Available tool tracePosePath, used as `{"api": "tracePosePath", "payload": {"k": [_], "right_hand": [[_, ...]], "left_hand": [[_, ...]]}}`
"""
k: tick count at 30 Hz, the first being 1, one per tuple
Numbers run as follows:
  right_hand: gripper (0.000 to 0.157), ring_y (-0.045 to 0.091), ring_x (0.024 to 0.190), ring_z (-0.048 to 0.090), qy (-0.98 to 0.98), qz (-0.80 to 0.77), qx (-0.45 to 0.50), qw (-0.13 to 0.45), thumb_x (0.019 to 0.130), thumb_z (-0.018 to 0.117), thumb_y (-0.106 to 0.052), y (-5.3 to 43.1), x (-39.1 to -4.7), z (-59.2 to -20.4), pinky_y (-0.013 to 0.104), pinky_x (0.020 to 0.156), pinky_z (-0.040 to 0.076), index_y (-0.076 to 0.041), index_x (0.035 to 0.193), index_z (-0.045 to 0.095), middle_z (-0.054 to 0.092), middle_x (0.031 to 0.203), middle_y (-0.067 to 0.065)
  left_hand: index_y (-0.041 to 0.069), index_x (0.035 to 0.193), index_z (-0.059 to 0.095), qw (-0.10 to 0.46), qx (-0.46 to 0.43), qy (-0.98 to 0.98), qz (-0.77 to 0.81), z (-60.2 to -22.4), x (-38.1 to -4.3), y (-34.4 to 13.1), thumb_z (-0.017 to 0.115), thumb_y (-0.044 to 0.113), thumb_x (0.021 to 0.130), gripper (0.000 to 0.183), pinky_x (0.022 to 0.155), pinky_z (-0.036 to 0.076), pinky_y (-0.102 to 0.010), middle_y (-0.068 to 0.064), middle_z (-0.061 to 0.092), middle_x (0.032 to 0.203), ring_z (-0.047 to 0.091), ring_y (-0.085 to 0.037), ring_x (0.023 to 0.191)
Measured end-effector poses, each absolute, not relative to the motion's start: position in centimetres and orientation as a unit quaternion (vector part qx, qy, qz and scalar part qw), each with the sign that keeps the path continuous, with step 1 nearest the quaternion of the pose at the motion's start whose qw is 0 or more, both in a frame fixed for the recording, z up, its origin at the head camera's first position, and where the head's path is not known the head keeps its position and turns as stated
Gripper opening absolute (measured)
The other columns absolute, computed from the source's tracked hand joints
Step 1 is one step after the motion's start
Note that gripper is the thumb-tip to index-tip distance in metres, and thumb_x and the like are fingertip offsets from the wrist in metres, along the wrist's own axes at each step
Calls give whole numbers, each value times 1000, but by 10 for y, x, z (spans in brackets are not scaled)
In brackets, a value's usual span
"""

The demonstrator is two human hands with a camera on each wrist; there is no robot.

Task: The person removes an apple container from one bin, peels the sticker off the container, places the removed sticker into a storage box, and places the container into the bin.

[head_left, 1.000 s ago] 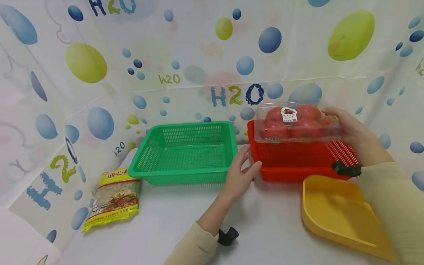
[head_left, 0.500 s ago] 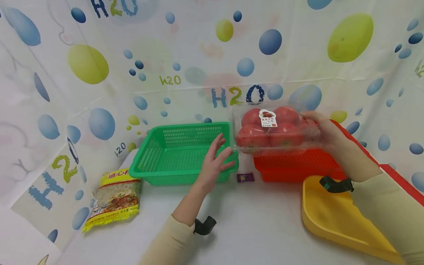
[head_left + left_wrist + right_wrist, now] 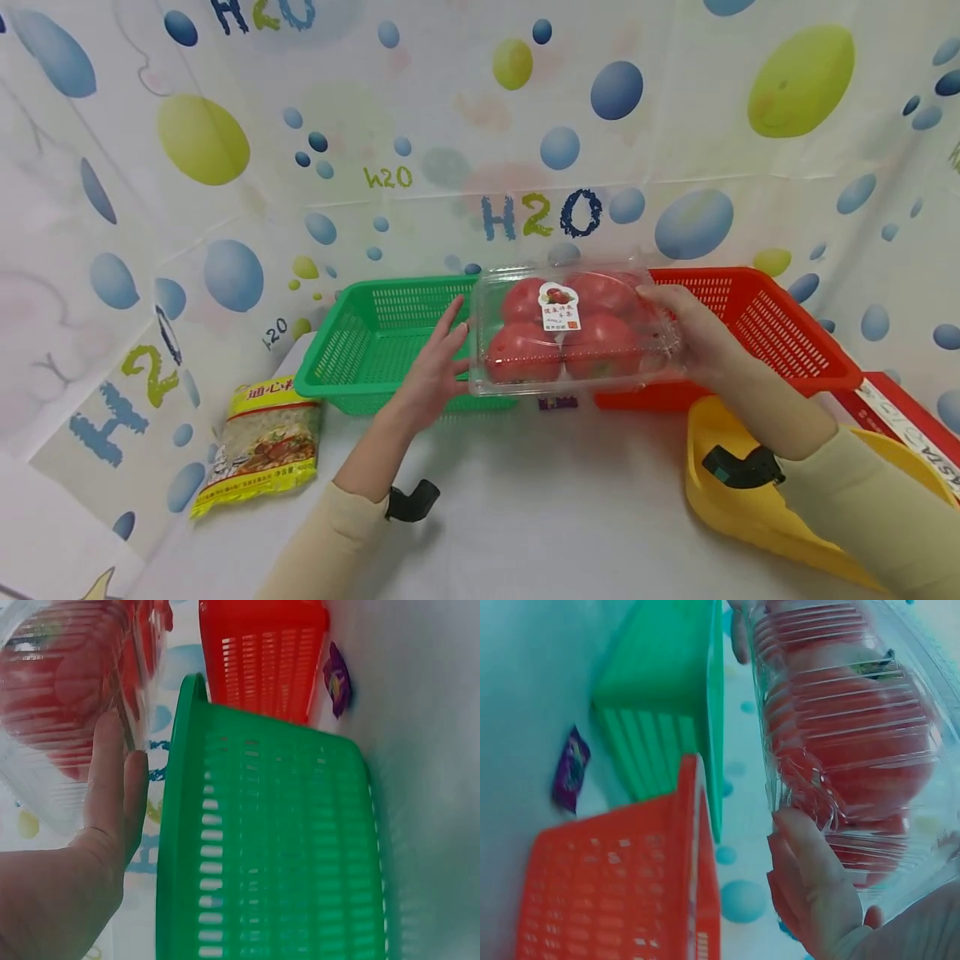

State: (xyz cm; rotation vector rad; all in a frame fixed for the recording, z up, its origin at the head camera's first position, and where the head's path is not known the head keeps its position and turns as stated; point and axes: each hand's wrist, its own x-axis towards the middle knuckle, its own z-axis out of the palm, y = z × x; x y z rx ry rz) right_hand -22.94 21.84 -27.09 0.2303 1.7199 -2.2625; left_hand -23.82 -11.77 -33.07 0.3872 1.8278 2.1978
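A clear plastic box of tomatoes (image 3: 558, 333), with a white label on its lid, is held up in front of the two baskets. My right hand (image 3: 697, 342) grips the box at its right end; the right wrist view shows the thumb and fingers (image 3: 810, 862) around that end. At the other end is my left hand (image 3: 427, 379), its fingers stretched out. In the left wrist view those fingers (image 3: 106, 772) lie against the box wall. Behind the left hand stands the green basket (image 3: 375, 389), partly covered by the box. The red basket (image 3: 795, 333) stands behind the right hand.
A small purple packet (image 3: 558, 402) lies on the table between the baskets. At left is a yellow-edged bag of pasta (image 3: 262, 442). A yellow tray-like scoop (image 3: 712, 492) sits under the right forearm, beside a red package (image 3: 911, 433). A patterned curtain hangs behind.
The box of tomatoes has come left and slightly down in the right hand, from over the red basket to between the baskets. The left hand has moved left to the box's near end.
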Motion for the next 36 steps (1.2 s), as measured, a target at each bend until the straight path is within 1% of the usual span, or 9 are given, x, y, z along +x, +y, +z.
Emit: {"api": "tracePosePath", "payload": {"k": [3,7,10,13,18,23,27,32,36], "right_hand": [[51,21,125,46,607,-777,70,150,94,71,-41,211,-225,-276,40,94,54,-36,131,36,43,140,-5],[52,21,120,51,628,-757,65,168,94,71,-43,205,-218,-280,38,94,54,-34,131,36,44,137,-2],[57,22,119,53,656,-732,42,180,96,68,-44,204,-213,-284,37,94,54,-30,139,34,45,139,1],[66,24,119,53,688,-699,9,194,98,64,-43,204,-207,-287,38,94,53,-24,150,27,43,140,5],[78,30,127,44,721,-656,-37,221,101,59,-42,208,-197,-290,40,96,52,-19,161,15,34,150,12],[78,32,130,40,751,-611,-78,239,103,53,-42,216,-187,-292,38,96,52,-14,163,11,31,153,16],[75,28,118,49,759,-597,-84,245,104,52,-42,219,-180,-297,36,89,55,-11,162,16,42,144,16],[71,19,88,55,753,-597,-90,261,104,52,-42,218,-175,-307,28,75,53,-6,159,23,57,123,11],[64,21,91,62,737,-607,-99,280,105,50,-40,220,-171,-317,31,79,56,0,153,33,63,120,9]], "left_hand": [[39,162,12,127,129,653,735,-330,-235,-126,48,43,105,68,97,49,-59,-4,23,163,46,-45,134],[38,162,11,134,131,678,711,-328,-228,-136,49,41,105,68,90,55,-50,-6,22,164,49,-46,131],[37,163,12,134,140,686,701,-327,-222,-143,48,38,106,67,81,59,-39,-5,24,164,52,-44,128],[35,163,13,135,150,688,697,-325,-216,-148,47,36,107,66,76,59,-35,-6,27,163,55,-43,124],[30,164,13,153,158,679,700,-325,-206,-155,46,32,107,65,86,58,-44,-7,26,164,51,-44,129],[29,164,13,173,160,674,700,-328,-190,-161,45,32,108,64,87,57,-47,-9,23,165,46,-46,134],[29,164,12,181,163,674,698,-332,-177,-164,45,32,108,65,86,58,-47,-10,22,166,49,-46,131],[28,164,9,194,162,678,690,-340,-166,-169,47,33,108,68,85,58,-46,-13,20,166,51,-45,130],[27,164,7,213,158,680,684,-348,-160,-171,50,32,107,72,85,58,-48,-14,17,166,51,-45,129]]}}
